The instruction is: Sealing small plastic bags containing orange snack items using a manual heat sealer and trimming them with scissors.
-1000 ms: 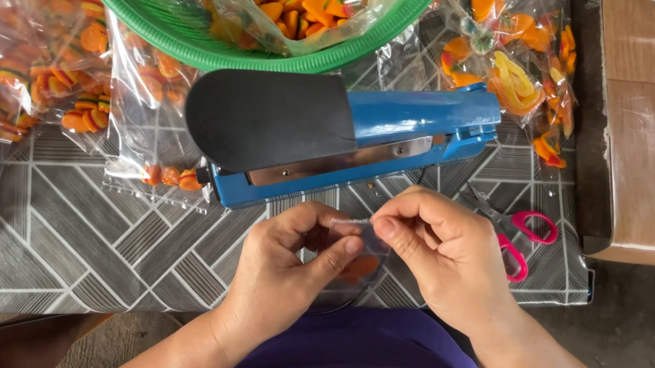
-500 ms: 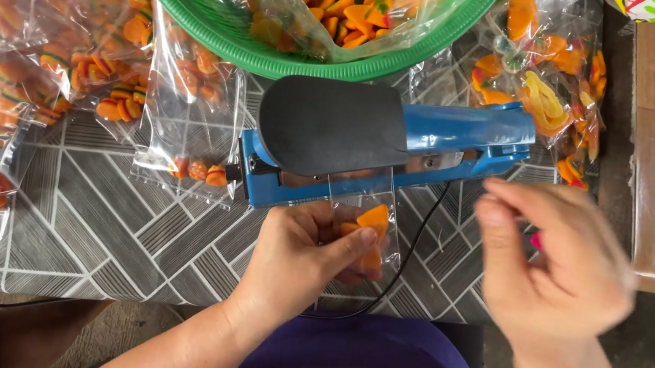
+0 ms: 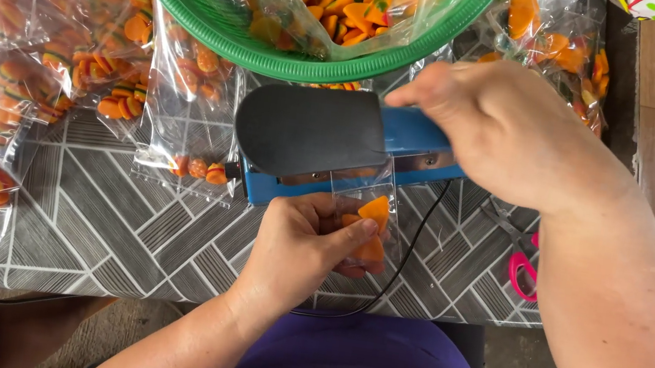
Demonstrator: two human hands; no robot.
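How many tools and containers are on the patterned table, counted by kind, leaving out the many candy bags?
Blue heat sealer with black handle: 1
Round green plastic basket: 1
Pink-handled scissors: 1
Small clear bag held in the left hand: 1
Total: 4
The right hand rests on the sealer.

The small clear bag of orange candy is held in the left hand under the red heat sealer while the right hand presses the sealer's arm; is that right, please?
Not quite: the heat sealer is blue with a black handle, not red, as the head view shows. The rest holds: the left hand holds the small clear bag of orange candy at the sealer, and the right hand rests on its arm.
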